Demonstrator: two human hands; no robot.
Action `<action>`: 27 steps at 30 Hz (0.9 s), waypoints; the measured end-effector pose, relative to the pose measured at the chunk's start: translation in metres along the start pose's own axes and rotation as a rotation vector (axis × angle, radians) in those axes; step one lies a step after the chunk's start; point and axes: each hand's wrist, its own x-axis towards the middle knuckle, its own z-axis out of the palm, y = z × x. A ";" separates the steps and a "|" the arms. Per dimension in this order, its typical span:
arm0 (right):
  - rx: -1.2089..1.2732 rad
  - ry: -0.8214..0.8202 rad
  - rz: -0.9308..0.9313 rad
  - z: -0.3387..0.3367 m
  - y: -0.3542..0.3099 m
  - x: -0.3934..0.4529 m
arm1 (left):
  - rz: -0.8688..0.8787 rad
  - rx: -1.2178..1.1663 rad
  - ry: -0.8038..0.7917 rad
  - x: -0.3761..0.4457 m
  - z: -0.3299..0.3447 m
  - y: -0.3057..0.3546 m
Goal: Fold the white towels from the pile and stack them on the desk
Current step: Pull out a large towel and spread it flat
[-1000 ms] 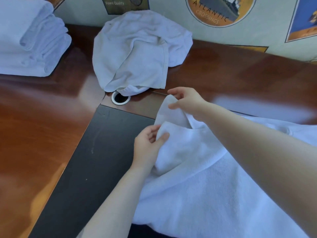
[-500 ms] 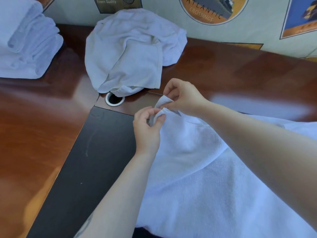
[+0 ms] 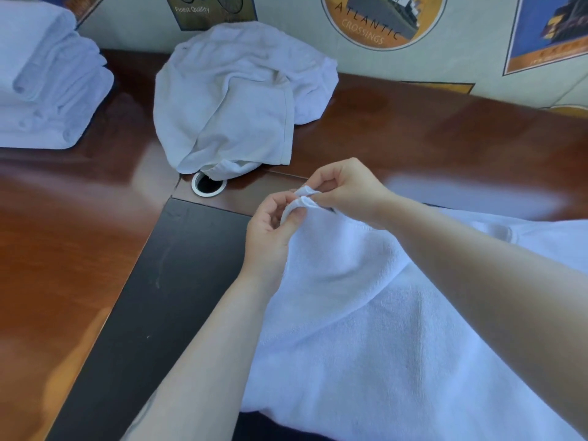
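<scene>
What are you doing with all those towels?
A person is folding white towels on a desk. Right now the left hand and the right hand are both pinching the same corner of one big towel, which lies spread across the desk in front of them. Behind it sits a crumpled towel not folded yet, partly covering a round cable hole. Off to the far left is a stack of folded towels.

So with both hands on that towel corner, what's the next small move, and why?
Probably draw the hands apart along the edge to spread it flat. The left hand and right hand both pinch one bunched corner of the towel, which lies rumpled on the desk.
</scene>
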 end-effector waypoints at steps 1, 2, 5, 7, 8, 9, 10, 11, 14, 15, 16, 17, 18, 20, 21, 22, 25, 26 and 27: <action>0.013 0.003 0.005 0.002 -0.001 -0.003 | 0.017 0.010 -0.005 0.000 0.001 0.002; 0.025 0.008 0.022 0.002 -0.002 -0.006 | 0.042 0.035 -0.008 -0.001 0.003 0.004; 0.042 -0.019 0.113 -0.003 -0.006 -0.014 | 0.092 0.152 0.025 -0.003 0.006 0.007; 0.045 -0.032 0.124 -0.006 -0.008 -0.021 | 0.089 0.191 0.093 -0.005 0.008 0.006; 0.040 -0.044 0.111 -0.006 -0.011 -0.026 | 0.094 0.203 0.121 -0.007 0.009 0.005; 0.027 -0.069 0.094 -0.004 -0.014 -0.031 | 0.100 0.215 0.142 -0.009 0.010 0.005; 0.014 -0.090 0.076 -0.002 -0.015 -0.036 | 0.102 0.224 0.160 -0.011 0.011 0.005; 0.007 -0.089 0.055 0.000 -0.016 -0.041 | 0.097 0.233 0.172 -0.014 0.012 0.005; 0.023 0.010 -0.004 0.003 -0.017 -0.050 | 0.080 0.251 0.123 -0.025 0.011 0.013; 0.036 0.042 -0.017 0.003 -0.018 -0.053 | 0.080 0.291 0.087 -0.030 0.006 0.016; 0.051 0.078 -0.028 0.003 -0.021 -0.055 | 0.073 0.357 0.047 -0.036 -0.001 0.017; 0.068 0.111 -0.041 0.002 -0.024 -0.058 | 0.040 0.423 0.007 -0.044 -0.010 0.016; 0.078 0.133 -0.055 0.000 -0.028 -0.060 | -0.020 0.469 -0.024 -0.055 -0.019 0.015; 0.053 0.156 -0.088 -0.003 -0.037 -0.066 | -0.166 0.515 -0.058 -0.078 -0.036 0.011; 0.026 0.168 -0.105 -0.003 -0.041 -0.071 | -0.216 0.557 -0.072 -0.088 -0.044 0.010; -0.003 0.185 -0.123 -0.004 -0.045 -0.075 | -0.251 0.615 -0.090 -0.096 -0.051 0.008; -0.085 0.306 -0.182 -0.008 -0.058 -0.091 | -0.358 0.772 -0.127 -0.117 -0.076 0.004; -0.115 0.345 -0.204 -0.009 -0.062 -0.097 | -0.378 0.786 -0.140 -0.125 -0.086 0.003; -0.153 0.374 -0.224 -0.010 -0.067 -0.104 | -0.379 0.784 -0.156 -0.133 -0.095 0.001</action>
